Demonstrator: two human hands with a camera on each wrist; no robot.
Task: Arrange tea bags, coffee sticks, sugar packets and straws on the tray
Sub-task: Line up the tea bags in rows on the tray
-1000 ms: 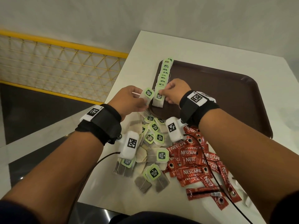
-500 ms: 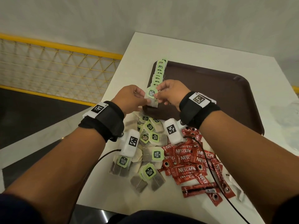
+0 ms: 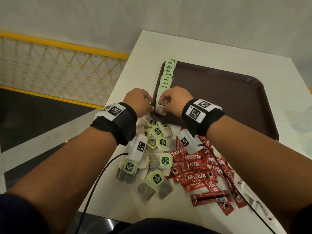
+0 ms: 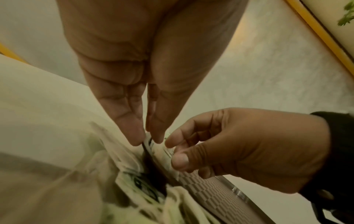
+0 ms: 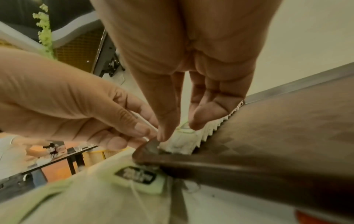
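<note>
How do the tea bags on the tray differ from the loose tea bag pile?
The tea bags on the tray form one overlapping row along the tray's left edge; the loose tea bag pile lies scattered on the table. Row tags line up; pile tags face different ways. Both share light green tags.

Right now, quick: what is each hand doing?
Left hand: fingertips pinching a tea bag at the tray's near corner.
Right hand: pinching the same tea bag, at the near end of the row.
</note>
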